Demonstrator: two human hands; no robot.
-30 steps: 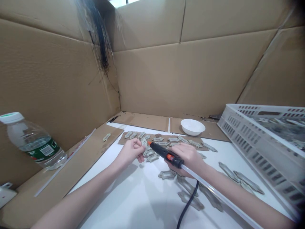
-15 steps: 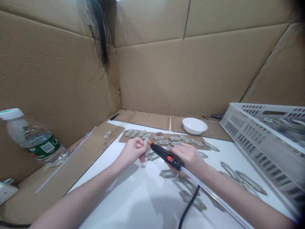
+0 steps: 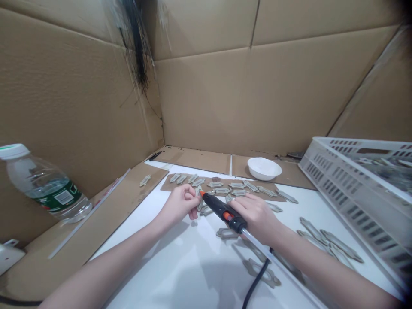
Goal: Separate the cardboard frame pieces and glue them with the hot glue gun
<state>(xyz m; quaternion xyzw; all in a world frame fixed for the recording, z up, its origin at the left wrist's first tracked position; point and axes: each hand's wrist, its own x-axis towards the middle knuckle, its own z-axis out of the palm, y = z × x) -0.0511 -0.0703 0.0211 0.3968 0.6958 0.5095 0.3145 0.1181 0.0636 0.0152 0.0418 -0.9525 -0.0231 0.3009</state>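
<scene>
My right hand [image 3: 255, 214] is wrapped round a black glue gun [image 3: 222, 210] with an orange tip and a clear glue stick out of its back. The gun's nozzle points left, right at the fingertips of my left hand [image 3: 182, 201]. Those fingers pinch a small pale frame-shaped piece [image 3: 198, 191], mostly hidden behind them and the nozzle. Beyond both hands, several similar frame-shaped pieces [image 3: 221, 190] lie on a strip of cardboard [image 3: 165, 185]. More loose pieces [image 3: 262, 272] are spread over the white tabletop [image 3: 180, 266], partly under my right forearm.
A white bowl [image 3: 264, 168] stands at the back. On the right is a white slatted crate [image 3: 347, 206] filled with small parts. To the left, a water bottle [image 3: 48, 184] leans on a cardboard ledge. A black cord [image 3: 255, 283] trails from the gun. Cardboard walls enclose the table.
Almost nothing has moved. The view has shifted slightly, and the glue gun's nozzle stays at the piece in my left hand.
</scene>
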